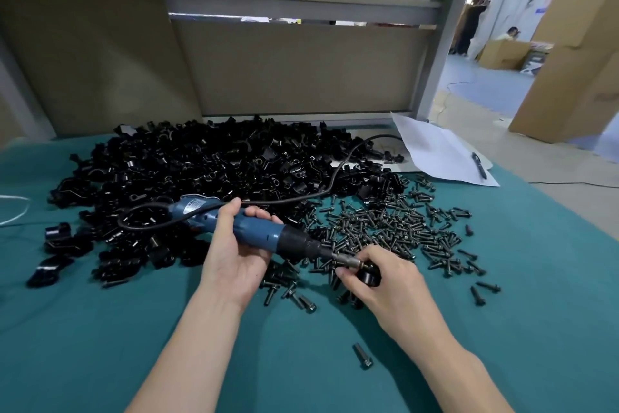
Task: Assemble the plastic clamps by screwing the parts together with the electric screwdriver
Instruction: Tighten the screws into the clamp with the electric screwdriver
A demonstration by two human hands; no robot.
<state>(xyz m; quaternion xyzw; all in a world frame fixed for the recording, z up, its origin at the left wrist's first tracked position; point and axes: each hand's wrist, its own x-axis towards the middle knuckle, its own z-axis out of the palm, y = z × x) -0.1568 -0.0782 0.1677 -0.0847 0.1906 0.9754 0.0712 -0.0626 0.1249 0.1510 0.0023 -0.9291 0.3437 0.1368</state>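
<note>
Meeting the metal bit of the electric screwdriver (254, 231), a black plastic clamp (370, 273) is pinched in the right hand (392, 292), whose fingers and thumb curl round it just above the desk (100, 329). The left hand (234, 255) is wrapped round the screwdriver's blue body, thumb on top. It holds the tool slanted, with the black chuck and bit pointing toward the right hand. The two hands are near each other, joined by the tool.

The tool's black cable (335, 174) loops out behind the left hand and runs away across the heap beyond both hands. Just beyond and beneath the right hand lies a scatter of dark screws (395, 228), spreading out to its far right, with a few between the two hands. A single screw (362, 355) lies apart, nearer the person than the right hand, between the forearms.

Beyond the left hand and out to its left is a big heap of black clamp parts (201, 171), reaching back to the cardboard panel (294, 71) that stands at the desk's far edge. Well beyond the right hand a white sheet of paper (435, 151) lies on the desk with a pen (479, 164) on it. Far to the left of the left hand a white cord (16, 211) shows at the edge of view. The desk is covered in teal cloth.
</note>
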